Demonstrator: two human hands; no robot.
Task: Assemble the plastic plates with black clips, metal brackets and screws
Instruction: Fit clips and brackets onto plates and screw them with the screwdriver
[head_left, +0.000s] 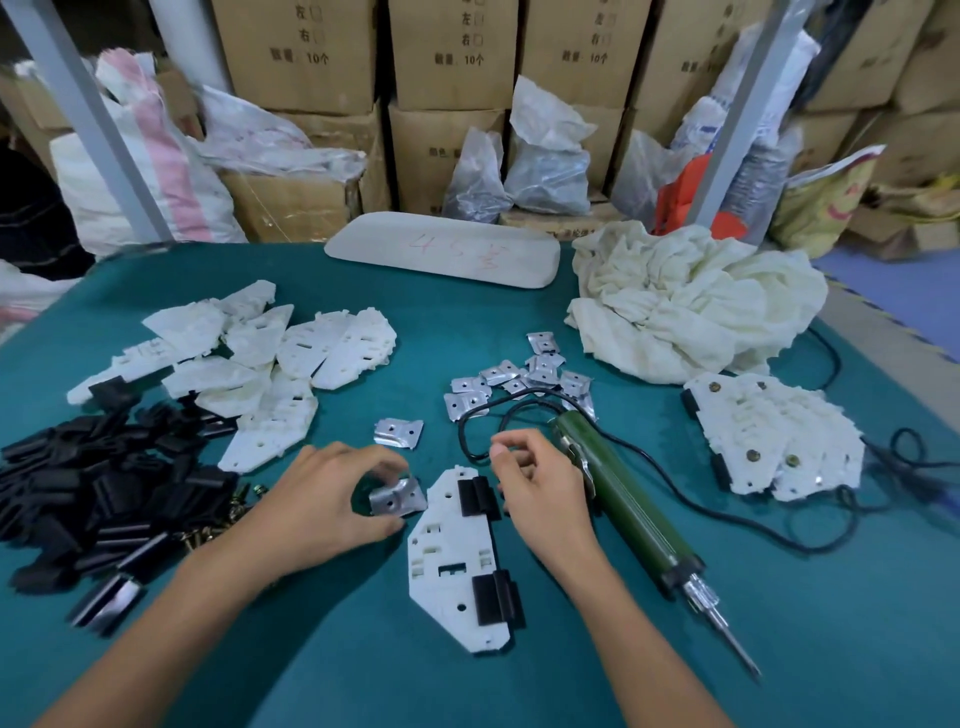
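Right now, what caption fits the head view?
Left hand pinches a metal bracket beside a plate with two black clips.

Along the back wall the stacked cardboard boxes (296, 78) carry black printing — "10个" reads clearly on three of them, after a blurred pair of characters, and above it 左 and 右, each with a small tick square. A lower box (421, 156) has a line that seems to begin 颜色, the rest hidden behind a plastic bag (475, 176). On the pale foam pad (441, 254) at the far edge of the desk (441, 322), red handwriting shows "45" — then a character I can't make out
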